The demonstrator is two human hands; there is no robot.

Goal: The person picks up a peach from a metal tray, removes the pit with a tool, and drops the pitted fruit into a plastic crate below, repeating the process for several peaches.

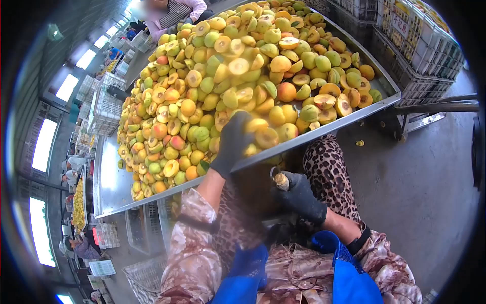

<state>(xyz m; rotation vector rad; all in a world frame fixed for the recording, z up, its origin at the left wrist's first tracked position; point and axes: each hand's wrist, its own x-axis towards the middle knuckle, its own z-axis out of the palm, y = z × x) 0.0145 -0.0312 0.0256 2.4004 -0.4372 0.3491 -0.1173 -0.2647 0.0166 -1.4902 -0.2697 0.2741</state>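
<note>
Dk gry gloves, brn/wht pattd slvs, blk wristband, blue straps, leopard-print trsrs.

You stand in what looks like a fruit-processing hall, shown by the metal table heaped with cut fruit, stacked plastic crates, and other people near bright windows.

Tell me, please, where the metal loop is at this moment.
In the head view, the metal loop is slightly right of and below centre, at the fingertips of the gloved right hand, below the tray's near edge in the picture.
</note>
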